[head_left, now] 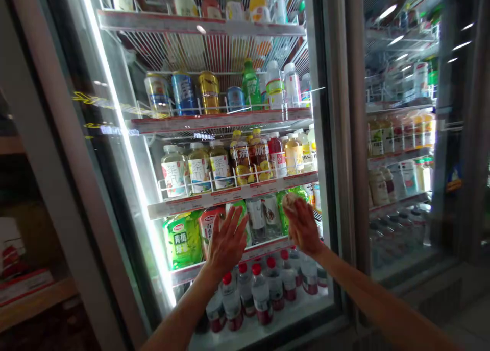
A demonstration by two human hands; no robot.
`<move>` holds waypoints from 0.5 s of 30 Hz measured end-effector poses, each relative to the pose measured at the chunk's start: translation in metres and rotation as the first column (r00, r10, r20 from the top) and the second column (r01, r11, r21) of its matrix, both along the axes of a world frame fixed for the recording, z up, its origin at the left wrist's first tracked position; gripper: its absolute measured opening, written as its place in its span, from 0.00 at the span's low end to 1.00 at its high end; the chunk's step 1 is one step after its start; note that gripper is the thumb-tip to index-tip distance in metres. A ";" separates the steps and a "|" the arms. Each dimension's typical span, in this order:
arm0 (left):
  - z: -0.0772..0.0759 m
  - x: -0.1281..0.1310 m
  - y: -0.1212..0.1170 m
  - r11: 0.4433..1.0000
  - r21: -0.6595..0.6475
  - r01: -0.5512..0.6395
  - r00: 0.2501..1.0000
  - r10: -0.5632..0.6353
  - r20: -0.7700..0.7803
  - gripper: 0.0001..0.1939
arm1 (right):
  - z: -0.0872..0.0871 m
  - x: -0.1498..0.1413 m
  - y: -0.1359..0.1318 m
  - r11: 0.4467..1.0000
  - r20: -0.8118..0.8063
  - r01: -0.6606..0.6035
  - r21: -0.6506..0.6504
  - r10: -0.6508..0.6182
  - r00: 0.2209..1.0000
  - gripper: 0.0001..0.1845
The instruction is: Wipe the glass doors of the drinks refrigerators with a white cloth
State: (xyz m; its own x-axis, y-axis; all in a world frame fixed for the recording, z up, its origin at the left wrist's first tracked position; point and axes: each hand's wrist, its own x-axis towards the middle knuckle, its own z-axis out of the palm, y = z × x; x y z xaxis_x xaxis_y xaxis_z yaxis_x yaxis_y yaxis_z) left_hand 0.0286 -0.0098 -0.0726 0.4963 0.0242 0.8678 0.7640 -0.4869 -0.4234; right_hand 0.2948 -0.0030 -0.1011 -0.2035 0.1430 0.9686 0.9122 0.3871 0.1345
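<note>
Now my right hand (305, 229) is gripping a pale cloth (290, 200) at the fridge glass (204, 136), my left hand (228, 238) is resting open, and I'm guessing wiping is partway, but what's left isn't showing.

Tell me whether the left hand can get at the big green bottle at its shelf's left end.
Probably not: the left hand is near, but the reflective glass door looks shut between it and the green bottle.
</note>
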 end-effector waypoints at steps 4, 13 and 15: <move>-0.005 -0.006 -0.004 1.000 -0.013 0.014 1.000 -0.014 -0.014 0.26 | -0.022 -0.014 -0.013 1.000 0.204 -0.003 -0.016 0.007 0.979 0.29; -0.011 -0.034 -0.010 0.999 -0.015 -0.033 0.994 0.034 0.100 0.33 | 0.021 -0.073 -0.001 0.993 0.183 -0.061 0.104 0.042 0.982 0.31; -0.024 -0.043 -0.012 0.999 -0.025 -0.036 0.997 0.038 0.065 0.33 | -0.012 -0.088 -0.007 0.991 0.411 -0.127 0.048 0.097 0.906 0.28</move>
State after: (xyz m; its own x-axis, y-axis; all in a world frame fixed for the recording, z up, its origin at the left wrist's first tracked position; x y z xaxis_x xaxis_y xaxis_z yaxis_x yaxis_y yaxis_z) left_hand -0.0141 -0.0220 -0.0965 0.4365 0.0623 0.8976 0.8075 -0.4670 -0.3603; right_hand 0.2068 -0.0099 -0.1135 -0.5926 0.0296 0.8049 0.7234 0.4589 0.5158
